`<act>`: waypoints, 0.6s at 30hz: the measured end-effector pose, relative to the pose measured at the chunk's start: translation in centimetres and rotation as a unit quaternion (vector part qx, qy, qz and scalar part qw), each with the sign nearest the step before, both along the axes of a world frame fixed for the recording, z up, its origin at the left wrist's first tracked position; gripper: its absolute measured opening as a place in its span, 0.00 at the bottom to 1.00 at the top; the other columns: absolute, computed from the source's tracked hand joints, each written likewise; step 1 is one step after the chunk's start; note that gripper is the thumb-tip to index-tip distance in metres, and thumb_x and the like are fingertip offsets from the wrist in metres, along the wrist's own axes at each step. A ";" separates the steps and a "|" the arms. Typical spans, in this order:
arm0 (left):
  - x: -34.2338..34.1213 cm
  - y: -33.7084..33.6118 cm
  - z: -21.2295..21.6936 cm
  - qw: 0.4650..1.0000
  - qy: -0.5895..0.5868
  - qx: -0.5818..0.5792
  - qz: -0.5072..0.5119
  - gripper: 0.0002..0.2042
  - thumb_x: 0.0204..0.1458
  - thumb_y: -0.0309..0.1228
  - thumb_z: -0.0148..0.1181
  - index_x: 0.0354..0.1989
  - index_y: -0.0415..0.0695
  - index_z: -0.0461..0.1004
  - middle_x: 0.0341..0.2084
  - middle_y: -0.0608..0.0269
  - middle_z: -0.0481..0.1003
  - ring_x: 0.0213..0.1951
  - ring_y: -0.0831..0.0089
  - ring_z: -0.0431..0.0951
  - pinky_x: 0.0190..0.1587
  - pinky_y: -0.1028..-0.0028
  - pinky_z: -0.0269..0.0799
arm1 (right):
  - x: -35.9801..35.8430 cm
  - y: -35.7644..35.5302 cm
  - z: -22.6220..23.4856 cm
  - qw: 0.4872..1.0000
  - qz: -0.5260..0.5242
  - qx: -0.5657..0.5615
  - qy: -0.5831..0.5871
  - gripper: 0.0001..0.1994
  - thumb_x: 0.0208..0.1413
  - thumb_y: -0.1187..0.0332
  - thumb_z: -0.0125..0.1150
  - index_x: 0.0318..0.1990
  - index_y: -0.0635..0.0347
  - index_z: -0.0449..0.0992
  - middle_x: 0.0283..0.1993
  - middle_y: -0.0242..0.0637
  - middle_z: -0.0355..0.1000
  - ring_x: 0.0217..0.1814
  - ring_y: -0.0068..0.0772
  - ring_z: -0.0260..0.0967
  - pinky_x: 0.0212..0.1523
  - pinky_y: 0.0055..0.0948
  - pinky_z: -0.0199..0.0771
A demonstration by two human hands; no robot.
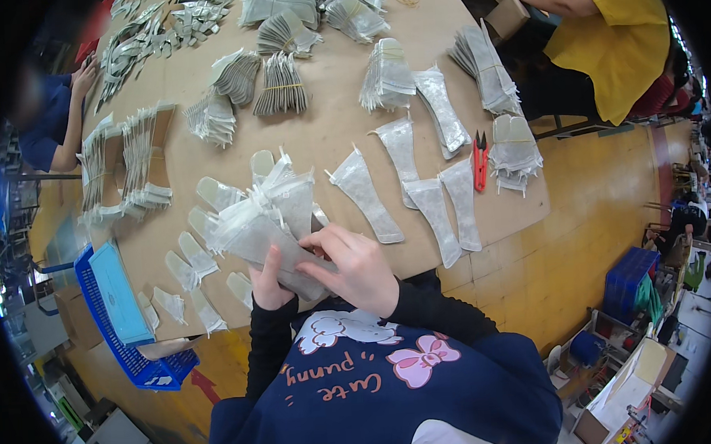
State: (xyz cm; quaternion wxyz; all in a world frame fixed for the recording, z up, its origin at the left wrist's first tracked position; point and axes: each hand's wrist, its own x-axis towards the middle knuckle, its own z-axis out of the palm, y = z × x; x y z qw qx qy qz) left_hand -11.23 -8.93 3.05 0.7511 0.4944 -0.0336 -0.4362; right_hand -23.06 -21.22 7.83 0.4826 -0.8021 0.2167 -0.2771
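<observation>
Clasping a grey stack (254, 236) in fingers of left hand (269, 286) and right hand (356, 268), amid already banded bundles (281, 89) and unbanded pieces (368, 198).

I see a fanned stack of thin, grey, flared fabric-like pieces (253, 233) held up, tilted, over the near side of the brown tabletop (506, 215). Its wide, whitish ends splay toward my upper left, loose threads at some corners; the narrow ends point lower right.
</observation>
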 end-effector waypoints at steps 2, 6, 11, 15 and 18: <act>0.7 0.7 0.0 0.999 -0.039 -0.017 -0.004 0.23 0.54 0.32 0.59 0.56 0.39 0.61 0.44 0.57 0.71 0.44 0.67 0.74 0.45 0.67 0.71 | 0.3 0.1 -0.3 0.999 0.030 0.011 0.006 0.11 0.45 0.71 0.68 0.34 0.62 0.73 0.29 0.37 0.69 0.28 0.34 0.71 0.27 0.28 0.70; 0.6 1.3 0.1 0.998 -0.045 -0.043 0.021 0.26 0.51 0.34 0.63 0.56 0.38 0.61 0.44 0.58 0.71 0.46 0.65 0.73 0.46 0.65 0.71 | 0.2 0.2 -0.3 0.993 0.082 0.083 0.010 0.10 0.46 0.71 0.68 0.33 0.62 0.73 0.27 0.37 0.69 0.27 0.32 0.71 0.28 0.26 0.70; 1.4 1.7 0.7 0.999 -0.015 -0.020 0.028 0.27 0.51 0.39 0.63 0.54 0.38 0.61 0.41 0.56 0.72 0.40 0.63 0.75 0.42 0.64 0.73 | -1.9 -1.2 0.1 0.979 0.018 0.202 -0.017 0.07 0.49 0.73 0.65 0.33 0.65 0.74 0.28 0.38 0.72 0.31 0.27 0.73 0.34 0.22 0.70; 3.5 2.1 1.3 0.998 -0.013 0.005 0.060 0.25 0.51 0.38 0.62 0.53 0.39 0.62 0.38 0.55 0.72 0.36 0.63 0.75 0.40 0.65 0.73 | -4.1 -4.2 -2.4 0.976 -0.097 0.163 0.101 0.12 0.50 0.72 0.65 0.41 0.65 0.72 0.29 0.39 0.72 0.31 0.35 0.72 0.34 0.27 0.71; 4.6 2.3 1.7 0.993 -0.011 0.024 0.116 0.24 0.52 0.36 0.62 0.53 0.39 0.62 0.38 0.57 0.71 0.36 0.64 0.74 0.40 0.65 0.73 | -4.7 -4.7 -4.9 0.962 -0.143 -0.032 0.230 0.19 0.48 0.71 0.65 0.48 0.64 0.69 0.33 0.42 0.71 0.36 0.42 0.70 0.39 0.33 0.71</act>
